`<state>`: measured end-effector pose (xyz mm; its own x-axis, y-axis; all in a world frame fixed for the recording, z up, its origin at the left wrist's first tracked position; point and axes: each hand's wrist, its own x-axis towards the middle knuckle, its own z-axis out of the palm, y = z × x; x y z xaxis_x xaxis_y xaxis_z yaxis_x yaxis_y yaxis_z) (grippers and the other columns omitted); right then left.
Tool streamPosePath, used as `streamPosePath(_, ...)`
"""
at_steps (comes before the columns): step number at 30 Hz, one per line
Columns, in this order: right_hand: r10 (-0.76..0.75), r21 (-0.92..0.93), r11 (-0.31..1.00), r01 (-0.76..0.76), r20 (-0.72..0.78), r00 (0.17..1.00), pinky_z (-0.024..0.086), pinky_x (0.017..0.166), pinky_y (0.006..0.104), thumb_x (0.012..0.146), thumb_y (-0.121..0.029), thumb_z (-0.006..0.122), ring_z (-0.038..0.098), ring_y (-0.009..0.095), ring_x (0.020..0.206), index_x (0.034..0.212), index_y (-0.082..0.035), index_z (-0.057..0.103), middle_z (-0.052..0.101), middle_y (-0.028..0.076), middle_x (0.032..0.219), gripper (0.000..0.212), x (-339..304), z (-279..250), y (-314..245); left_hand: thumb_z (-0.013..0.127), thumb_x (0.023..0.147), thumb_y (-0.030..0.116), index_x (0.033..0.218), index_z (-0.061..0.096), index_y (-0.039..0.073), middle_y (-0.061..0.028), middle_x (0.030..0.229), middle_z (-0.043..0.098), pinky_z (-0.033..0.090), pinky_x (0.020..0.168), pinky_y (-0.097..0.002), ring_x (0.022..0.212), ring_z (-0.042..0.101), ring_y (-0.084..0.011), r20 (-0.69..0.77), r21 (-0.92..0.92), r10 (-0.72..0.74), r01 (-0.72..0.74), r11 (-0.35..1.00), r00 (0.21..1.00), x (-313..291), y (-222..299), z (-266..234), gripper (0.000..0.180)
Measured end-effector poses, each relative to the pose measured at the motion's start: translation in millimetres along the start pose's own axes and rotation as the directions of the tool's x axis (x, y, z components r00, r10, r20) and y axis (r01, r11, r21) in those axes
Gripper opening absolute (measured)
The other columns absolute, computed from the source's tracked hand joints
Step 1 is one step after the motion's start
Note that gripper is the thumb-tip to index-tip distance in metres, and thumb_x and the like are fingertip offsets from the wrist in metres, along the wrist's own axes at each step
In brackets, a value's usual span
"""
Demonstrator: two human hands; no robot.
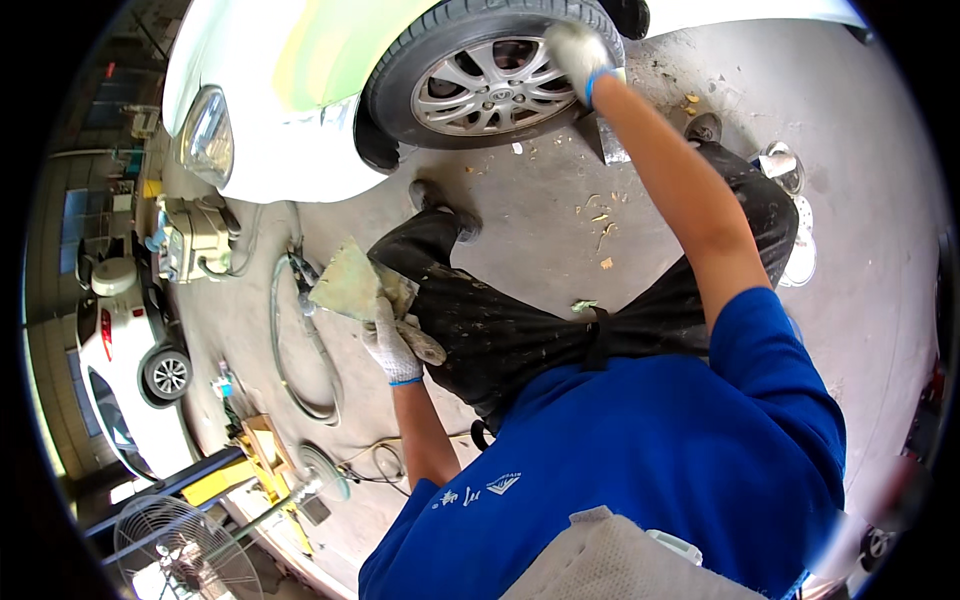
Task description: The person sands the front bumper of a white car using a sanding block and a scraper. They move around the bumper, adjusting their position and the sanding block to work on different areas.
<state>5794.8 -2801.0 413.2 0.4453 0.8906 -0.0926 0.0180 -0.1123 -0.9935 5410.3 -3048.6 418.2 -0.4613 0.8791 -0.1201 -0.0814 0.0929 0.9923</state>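
Observation:
My left hand (390, 345), in a white knit glove with a blue cuff, is closed on the lower end of a flat, smeared yellow-green board (348, 282) above my left thigh. My right hand (580, 60), gloved the same way, is raised at the right side of the car wheel (495, 85). Motion blurs its fingers, so I cannot tell what they hold, if anything. The wheel has a silver multi-spoke rim and sits under the white car body (270, 110), which shows a pale green-yellow patch. A grey flat-sided piece (612, 142) stands beside the tyre, below that hand.
Hoses (280, 350) curl over the floor at left, near a beige machine (195, 240). Another white car (130, 370) stands farther left. A caged fan (185, 545) is at lower left. Yellow scraps (602, 225) lie between my legs. A silver can (780, 165) stands by my right leg.

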Motion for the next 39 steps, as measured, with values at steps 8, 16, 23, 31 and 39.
streamPosePath(8, 0.163, 0.158, 0.894, -0.419, 0.756, 0.634, 0.052, 0.085, 0.0315, 0.094, -0.031, 0.06, 0.063, 0.017, 0.094, 0.128, -0.003, 0.058, 0.067, 0.005, 0.106, 0.044, -197, -64, 25, 0.057, 0.097, 0.027, 0.108, 0.064, -0.004, -0.006, 0.079, 0.066, 0.049, 0.055, -0.0236, 0.061, 0.059, -0.0093, 0.698, 0.388, -0.305, 0.015, 0.921, 0.648, -60, 40, 123, 0.034)
streamPosePath(16, -0.076, 0.282, 0.959, -0.014, 0.308, 0.948, 0.051, 0.09, 0.0295, 0.096, -0.019, 0.063, 0.06, 0.013, 0.103, 0.129, 0.001, 0.056, 0.066, 0.009, 0.113, 0.039, -197, -132, 12, 0.055, 0.098, 0.033, 0.099, 0.056, 0.0, -0.0035, 0.059, 0.058, 0.037, 0.035, -0.0243, 0.035, 0.049, -0.0127, 0.721, 0.453, -0.483, 0.19, 0.871, 0.497, -80, 46, 158, 0.033)
streamPosePath(23, -0.413, -0.042, 0.864, 0.501, 0.51, 0.754, 0.053, 0.082, 0.0298, 0.095, -0.011, 0.061, 0.066, 0.019, 0.092, 0.118, -0.001, 0.061, 0.069, 0.009, 0.101, 0.026, -211, -136, -26, 0.061, 0.094, 0.042, 0.077, 0.06, 0.004, -0.0012, 0.064, 0.056, 0.041, 0.05, -0.0231, 0.054, 0.051, -0.009, 0.674, 0.577, -0.54, 0.097, 0.811, 0.505, -80, 28, 134, 0.042)
streamPosePath(31, -0.254, -0.255, 0.785, 0.565, 0.698, 0.669, 0.053, 0.078, 0.0337, 0.088, -0.009, 0.064, 0.067, 0.028, 0.087, 0.118, -0.004, 0.064, 0.069, 0.014, 0.101, 0.03, -214, -121, -14, 0.06, 0.094, 0.047, 0.071, 0.059, 0.005, -0.0026, 0.063, 0.057, 0.041, 0.049, -0.0225, 0.053, 0.052, -0.0092, 0.641, 0.45, -0.484, 0.219, 0.866, 0.596, -84, 6, 111, 0.048)
streamPosePath(39, 0.091, 0.171, 0.974, -0.149, 0.308, 0.947, 0.051, 0.089, 0.029, 0.093, -0.008, 0.061, 0.064, 0.016, 0.101, 0.122, 0.008, 0.057, 0.067, 0.01, 0.111, 0.033, -220, -104, 7, 0.059, 0.097, 0.04, 0.092, 0.067, 0.0, -0.0019, 0.056, 0.056, 0.039, 0.042, -0.0226, 0.044, 0.051, -0.007, 0.789, 0.177, -0.166, 0.041, 0.983, 0.591, -58, 21, 125, 0.041)
